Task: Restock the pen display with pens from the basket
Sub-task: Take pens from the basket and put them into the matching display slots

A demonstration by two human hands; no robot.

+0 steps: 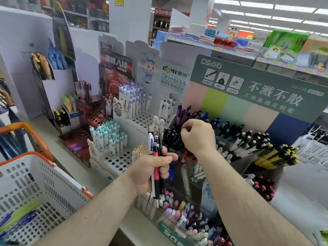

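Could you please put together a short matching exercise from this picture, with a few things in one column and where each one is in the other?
Things:
1. bundle of pens
2. right hand
3. basket
4. teal-capped pens

Places:
A. over the dark pens in the green display
B. gripped upright in the left hand
C. at the lower left, with an orange handle
D. standing in a white perforated holder, left of the left hand

Pairs: 1-B, 2-A, 3-C, 4-D

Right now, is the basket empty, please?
Not empty: the basket holds blue and green packets at its bottom.
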